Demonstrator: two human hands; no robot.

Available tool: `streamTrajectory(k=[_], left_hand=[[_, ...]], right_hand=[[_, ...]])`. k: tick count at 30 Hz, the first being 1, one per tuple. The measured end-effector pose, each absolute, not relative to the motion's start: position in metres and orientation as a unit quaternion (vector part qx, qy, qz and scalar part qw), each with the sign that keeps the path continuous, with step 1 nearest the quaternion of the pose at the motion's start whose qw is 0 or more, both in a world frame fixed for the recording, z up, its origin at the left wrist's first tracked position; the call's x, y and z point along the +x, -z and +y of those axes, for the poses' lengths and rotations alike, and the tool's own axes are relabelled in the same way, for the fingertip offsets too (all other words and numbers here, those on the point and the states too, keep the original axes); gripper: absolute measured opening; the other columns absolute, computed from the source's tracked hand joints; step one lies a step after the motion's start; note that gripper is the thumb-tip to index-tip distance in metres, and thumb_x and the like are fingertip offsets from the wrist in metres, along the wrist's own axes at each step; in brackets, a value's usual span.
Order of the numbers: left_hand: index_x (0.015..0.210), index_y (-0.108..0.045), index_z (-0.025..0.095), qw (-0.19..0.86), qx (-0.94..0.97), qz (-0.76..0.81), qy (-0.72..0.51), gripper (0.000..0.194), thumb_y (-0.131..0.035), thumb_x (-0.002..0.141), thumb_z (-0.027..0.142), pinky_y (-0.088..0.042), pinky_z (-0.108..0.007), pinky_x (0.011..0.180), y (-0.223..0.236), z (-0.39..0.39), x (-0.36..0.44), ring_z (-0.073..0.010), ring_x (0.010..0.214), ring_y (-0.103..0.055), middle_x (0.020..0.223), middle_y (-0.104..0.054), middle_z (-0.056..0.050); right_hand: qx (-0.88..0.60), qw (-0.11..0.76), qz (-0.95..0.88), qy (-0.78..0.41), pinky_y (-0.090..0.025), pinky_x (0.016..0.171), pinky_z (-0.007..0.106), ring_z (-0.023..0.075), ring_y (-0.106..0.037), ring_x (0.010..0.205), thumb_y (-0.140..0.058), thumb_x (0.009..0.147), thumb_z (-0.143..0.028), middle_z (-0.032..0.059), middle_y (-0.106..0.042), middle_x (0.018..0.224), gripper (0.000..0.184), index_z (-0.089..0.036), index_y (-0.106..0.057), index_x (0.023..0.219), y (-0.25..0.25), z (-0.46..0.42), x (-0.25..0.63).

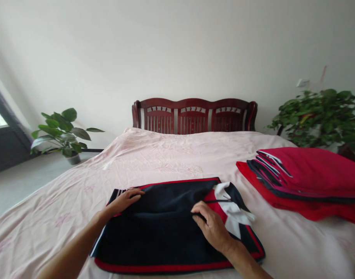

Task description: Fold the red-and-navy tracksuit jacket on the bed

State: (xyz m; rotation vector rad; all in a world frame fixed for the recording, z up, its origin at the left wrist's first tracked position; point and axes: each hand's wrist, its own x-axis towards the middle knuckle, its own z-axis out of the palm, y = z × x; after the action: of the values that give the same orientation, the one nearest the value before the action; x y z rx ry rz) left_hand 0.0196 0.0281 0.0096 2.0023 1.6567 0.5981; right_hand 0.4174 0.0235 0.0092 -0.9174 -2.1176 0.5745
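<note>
In the head view, the left hand [127, 200] lies with fingers extended on the garment's 10 o'clock edge; the right hand [210, 226], fingers curled toward the thumb, touches it near 3 o'clock, though whether it pinches cloth cannot be told. The folded navy fabric garment with red trim and white collar [162, 236] lies at 6 o'clock on the pale pink floral bedsheet [93, 193]. A stack of folded red and dark clothes [322, 170] sits at 3 o'clock; a carved reddish-brown wooden headboard [192, 121] stands at 12.
</note>
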Motion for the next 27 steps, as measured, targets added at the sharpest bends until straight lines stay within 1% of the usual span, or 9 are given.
streamTrajectory(k=[4,8,10,12,15,18,21,24,27], left_hand=[[0.106,-0.076,0.028,0.281,0.730,0.597,-0.178,0.047,-0.041,0.093,0.056,-0.033,-0.039,0.116,-0.027,0.009,0.011,-0.0262,0.135,-0.049,0.141,-0.060,-0.004],[0.104,-0.075,0.031,0.273,0.743,0.600,-0.119,0.033,-0.071,0.076,0.047,-0.029,-0.043,0.118,-0.026,-0.011,0.002,-0.0303,0.144,-0.036,0.150,-0.051,-0.002],[0.093,-0.075,0.029,0.232,0.752,0.608,-0.107,0.023,-0.075,0.071,0.036,-0.028,-0.044,0.118,-0.018,-0.015,-0.002,-0.0306,0.143,-0.038,0.143,-0.057,-0.003],[0.082,-0.073,0.027,0.196,0.752,0.618,-0.120,0.008,-0.069,0.077,0.032,-0.031,-0.041,0.116,-0.010,-0.016,-0.005,-0.0281,0.138,-0.045,0.131,-0.065,-0.004],[0.078,-0.068,0.025,0.167,0.750,0.626,-0.131,0.010,-0.061,0.083,0.029,-0.039,-0.036,0.109,-0.006,-0.015,-0.003,-0.0247,0.126,-0.056,0.118,-0.070,-0.004],[0.094,-0.069,0.027,0.111,0.741,0.648,-0.137,0.015,-0.061,0.081,0.025,-0.042,-0.037,0.105,-0.012,-0.016,0.012,-0.0238,0.118,-0.060,0.118,-0.070,-0.003],[0.128,-0.061,0.030,0.031,0.731,0.663,-0.161,0.040,-0.057,0.088,0.033,-0.031,-0.044,0.116,-0.010,-0.015,0.035,-0.0256,0.135,-0.048,0.143,-0.058,-0.004],[0.143,-0.051,0.031,-0.020,0.712,0.689,-0.132,0.052,-0.053,0.092,0.045,-0.019,-0.054,0.120,0.009,-0.012,0.050,-0.0312,0.146,-0.033,0.154,-0.047,-0.007],[0.144,-0.050,0.030,-0.032,0.691,0.717,-0.090,0.056,-0.053,0.091,0.049,-0.016,-0.059,0.119,0.032,-0.012,0.047,-0.0343,0.147,-0.032,0.154,-0.046,-0.010]], right_hand=[[-0.489,0.349,-0.778,-0.181,-0.054,0.083,0.036,0.0236,-0.069,0.096,-0.045,0.092,-0.029,0.0074,-0.071,0.101,0.018,-0.023,-0.059,0.100,0.014,0.044,0.414],[-0.514,0.338,-0.774,-0.153,-0.053,0.085,0.036,0.0242,-0.069,0.102,-0.039,0.095,-0.032,0.0092,-0.072,0.108,0.024,-0.023,-0.059,0.107,0.026,0.053,0.410],[-0.531,0.314,-0.776,-0.133,-0.053,0.083,0.035,0.0237,-0.069,0.104,-0.040,0.096,-0.031,0.0084,-0.072,0.111,0.025,-0.023,-0.059,0.110,0.025,0.054,0.411],[-0.562,0.250,-0.779,-0.122,-0.053,0.078,0.034,0.0238,-0.069,0.100,-0.043,0.094,-0.026,0.0065,-0.072,0.110,0.022,-0.024,-0.061,0.107,0.022,0.056,0.413],[-0.580,0.195,-0.786,-0.088,-0.054,0.078,0.035,0.0237,-0.069,0.098,-0.047,0.088,-0.017,0.0054,-0.071,0.106,0.023,-0.023,-0.064,0.101,0.012,0.060,0.413],[-0.529,0.262,-0.807,-0.019,-0.049,0.097,0.038,0.0237,-0.063,0.113,-0.045,0.087,-0.012,0.0090,-0.068,0.118,0.035,-0.020,-0.064,0.116,0.000,0.061,0.399],[-0.463,0.290,-0.837,0.011,-0.037,0.114,0.043,0.0250,-0.047,0.135,-0.043,0.094,-0.021,0.0113,-0.054,0.144,0.046,-0.018,-0.052,0.139,-0.004,0.059,0.371],[-0.454,0.203,-0.868,-0.020,-0.025,0.120,0.050,0.0286,-0.029,0.147,-0.044,0.097,-0.035,0.0119,-0.037,0.157,0.058,-0.015,-0.039,0.151,0.008,0.060,0.352],[-0.493,0.125,-0.859,-0.055,-0.021,0.121,0.053,0.0306,-0.024,0.149,-0.040,0.098,-0.045,0.0138,-0.031,0.159,0.063,-0.013,-0.037,0.152,0.029,0.067,0.356]])
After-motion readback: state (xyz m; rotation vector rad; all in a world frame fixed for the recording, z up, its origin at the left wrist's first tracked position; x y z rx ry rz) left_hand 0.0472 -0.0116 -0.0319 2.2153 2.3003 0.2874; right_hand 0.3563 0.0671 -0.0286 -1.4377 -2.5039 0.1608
